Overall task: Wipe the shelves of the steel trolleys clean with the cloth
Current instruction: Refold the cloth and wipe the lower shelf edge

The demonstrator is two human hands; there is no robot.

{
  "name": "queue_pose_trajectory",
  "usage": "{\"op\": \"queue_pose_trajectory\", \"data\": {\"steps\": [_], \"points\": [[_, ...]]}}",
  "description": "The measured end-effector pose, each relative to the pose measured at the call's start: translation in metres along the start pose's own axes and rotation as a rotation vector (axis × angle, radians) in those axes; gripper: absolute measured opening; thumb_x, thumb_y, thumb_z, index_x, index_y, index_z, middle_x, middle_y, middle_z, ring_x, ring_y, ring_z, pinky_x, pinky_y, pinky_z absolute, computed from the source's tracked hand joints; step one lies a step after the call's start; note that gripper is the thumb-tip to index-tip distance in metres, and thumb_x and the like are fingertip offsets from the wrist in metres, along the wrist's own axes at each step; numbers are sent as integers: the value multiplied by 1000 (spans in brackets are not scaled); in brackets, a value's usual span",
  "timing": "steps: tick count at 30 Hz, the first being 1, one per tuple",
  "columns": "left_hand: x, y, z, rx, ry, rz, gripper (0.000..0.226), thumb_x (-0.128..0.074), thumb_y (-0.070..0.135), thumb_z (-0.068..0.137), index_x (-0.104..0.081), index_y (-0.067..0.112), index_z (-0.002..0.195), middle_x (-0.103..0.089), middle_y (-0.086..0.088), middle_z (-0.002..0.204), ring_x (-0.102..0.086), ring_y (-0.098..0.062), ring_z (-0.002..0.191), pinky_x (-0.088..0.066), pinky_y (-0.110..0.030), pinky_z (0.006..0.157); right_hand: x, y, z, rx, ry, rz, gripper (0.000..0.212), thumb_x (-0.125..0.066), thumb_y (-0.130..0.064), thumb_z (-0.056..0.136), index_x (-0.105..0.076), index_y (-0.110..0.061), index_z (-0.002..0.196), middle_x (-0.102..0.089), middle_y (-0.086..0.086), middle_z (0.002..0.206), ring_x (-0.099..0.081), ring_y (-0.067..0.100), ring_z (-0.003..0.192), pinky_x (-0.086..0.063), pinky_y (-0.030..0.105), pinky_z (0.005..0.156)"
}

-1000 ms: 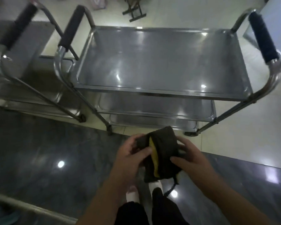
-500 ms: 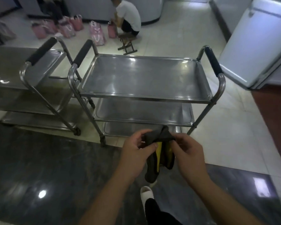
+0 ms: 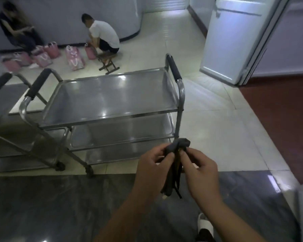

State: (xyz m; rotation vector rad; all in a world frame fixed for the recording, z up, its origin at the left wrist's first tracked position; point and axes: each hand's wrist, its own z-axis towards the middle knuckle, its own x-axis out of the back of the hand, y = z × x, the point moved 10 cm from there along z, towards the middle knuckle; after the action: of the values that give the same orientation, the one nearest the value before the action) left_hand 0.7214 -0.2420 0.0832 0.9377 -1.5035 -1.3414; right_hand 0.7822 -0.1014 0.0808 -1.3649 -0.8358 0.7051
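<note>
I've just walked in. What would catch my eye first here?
Two bare hands, left hand and right hand, pinch a dark cloth low in the middle. Just beyond stands a shiny steel trolley with bare shelves; a second trolley sits at its left.

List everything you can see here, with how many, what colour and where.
trolleys: two, steel with black handle grips; one centre, three shelves, another at the left edge
cloth: one, dark with a yellow strip, held up in front of the centre trolley
bags: several, pink, on the floor at the back left
stool: one, dark, folding, behind the centre trolley
people: two at the back left, one crouching in a white top, one seated in dark clothes
door: one, white, open, at the right
floor: pale tiles, dark polished slab nearest, red area at right
shoe: one, white, bottom
left hand: pinching the cloth
right hand: pinching the cloth
</note>
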Motion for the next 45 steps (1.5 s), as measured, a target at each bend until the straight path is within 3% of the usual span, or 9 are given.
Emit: {"op": "queue_pose_trajectory", "data": {"steps": [4,9,16,20,26,29,32,38,45], "points": [[-106,10,54,17,-82,64,30,-59,11,95,-72,28,117,-75,10,101,-70,-6,96,-55,-22,84,88,29,68,-55,87,45,11,-71,-18,86,-75,-20,97,-73,-3,86,-67,12,85,-57,30,73],[-219,20,113,99,-205,-34,34,-54,9,98,-72,30,117,-76,2,105,-71,-16,100,-59,-36,87,178,48,149,-116,170,42,11,-72,-17,86,-76,-22,95,-74,-9,83,-69,9,83,-56,29,74],[-273,11,219,259,-53,-203,33,-57,7,97,-76,34,99,-76,-1,100,-73,-20,97,-60,-28,70,234,48,274,-63,142,-27,23,-58,-14,94,-70,-29,81,-69,-10,72,-65,9,75,-54,16,60],[-284,3,301,284,17,-238,30,-58,6,96,-77,28,99,-76,-1,99,-72,-18,96,-62,-38,72,251,49,351,-66,148,57,27,-57,-13,94,-75,-28,80,-71,-3,75,-67,10,73,-54,17,54],[-362,16,438,167,-138,-215,28,-58,13,97,-74,29,112,-76,3,100,-72,-19,98,-60,-42,85,242,46,486,-20,175,2,32,-60,-15,94,-76,-39,80,-73,-3,77,-68,14,64,-56,22,54],[-386,31,507,160,-145,-232,29,-61,18,96,-73,39,111,-77,7,96,-73,-15,92,-60,-31,83,239,41,557,-38,216,-4,33,-62,-12,93,-77,-39,82,-74,-3,81,-69,15,67,-53,16,55],[-394,51,577,182,-176,-276,29,-60,21,96,-72,41,112,-76,6,98,-73,-18,87,-61,-34,79,231,17,628,-2,192,9,30,-66,-10,90,-77,-38,89,-74,-3,89,-70,8,71,-52,14,57],[-391,77,705,153,-254,-288,32,-52,27,101,-62,36,130,-70,11,116,-67,-9,106,-54,-32,96,179,13,761,-19,76,4,38,-73,-11,85,-70,-39,111,-72,-7,105,-72,16,77,-56,28,56],[-359,16,864,334,-263,-191,71,-55,65,74,-47,40,140,-55,11,132,-58,-16,122,-50,-41,103,82,63,941,-81,-94,-118,37,-68,-7,85,-66,-43,94,-72,-14,91,-71,11,83,-61,46,68]]}}
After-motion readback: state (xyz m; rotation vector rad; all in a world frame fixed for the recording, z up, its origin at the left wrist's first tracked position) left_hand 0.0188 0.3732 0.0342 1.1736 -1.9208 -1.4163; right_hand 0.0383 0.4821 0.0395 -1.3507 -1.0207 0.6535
